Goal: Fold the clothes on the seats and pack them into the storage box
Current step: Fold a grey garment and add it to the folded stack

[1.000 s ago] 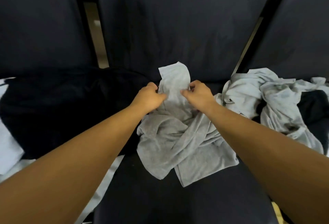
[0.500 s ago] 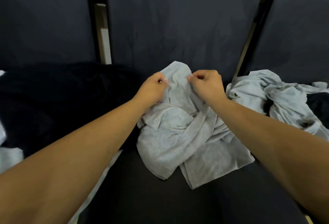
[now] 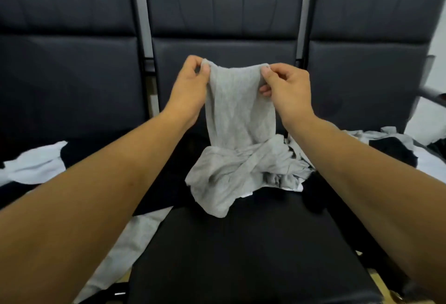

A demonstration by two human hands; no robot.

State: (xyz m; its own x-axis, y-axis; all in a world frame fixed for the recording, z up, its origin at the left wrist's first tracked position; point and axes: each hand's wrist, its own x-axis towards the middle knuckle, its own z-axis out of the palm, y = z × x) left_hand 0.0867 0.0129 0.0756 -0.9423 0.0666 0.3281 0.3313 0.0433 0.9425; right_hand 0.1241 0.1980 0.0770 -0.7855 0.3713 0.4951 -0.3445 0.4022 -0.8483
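Observation:
A light grey garment (image 3: 237, 120) hangs between my hands above the middle seat (image 3: 241, 243). My left hand (image 3: 189, 88) pinches its upper left corner. My right hand (image 3: 284, 90) pinches the upper right corner. The top edge is stretched between them, level with the seat back. The garment's lower part lies bunched and twisted on the seat cushion. No storage box is in view.
Three dark padded seats stand in a row. Black clothes (image 3: 96, 158) and a white piece (image 3: 36, 163) lie on the left seat. A pale grey garment (image 3: 299, 158) and more black and white clothes (image 3: 395, 151) lie on the right seat. White cloth (image 3: 125, 253) hangs between the seats.
Both hands have lifted the grey garment's top edge off the seat and drawn apart, stretching it. The view has tilted up to show the seat backs.

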